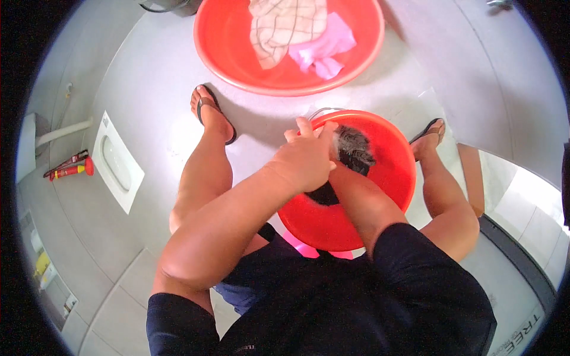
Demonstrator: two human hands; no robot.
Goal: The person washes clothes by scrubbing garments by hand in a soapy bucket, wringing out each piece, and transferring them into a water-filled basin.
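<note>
A red basin (395, 178) stands between my legs with a wet black cloth (354, 148) inside it. My left hand (303, 155) is above the basin's left side, back of the hand up. Its visible fingers are apart, and its thumb side lies against my right wrist. My right forearm reaches into the basin. Of my right hand (333, 141) only a little shows beside the black cloth; my left hand covers most of it, and its fingers are hidden. Whitish suds show at the cloth's edge.
Ahead stands a larger red tub (225, 65) holding a checked beige cloth (288, 26) and a pink cloth (326, 44). To the left, a squat toilet (117, 163) is set in the floor, near a red-and-yellow tube-shaped object (71, 171). A pink stool edge (303, 244) shows below the basin.
</note>
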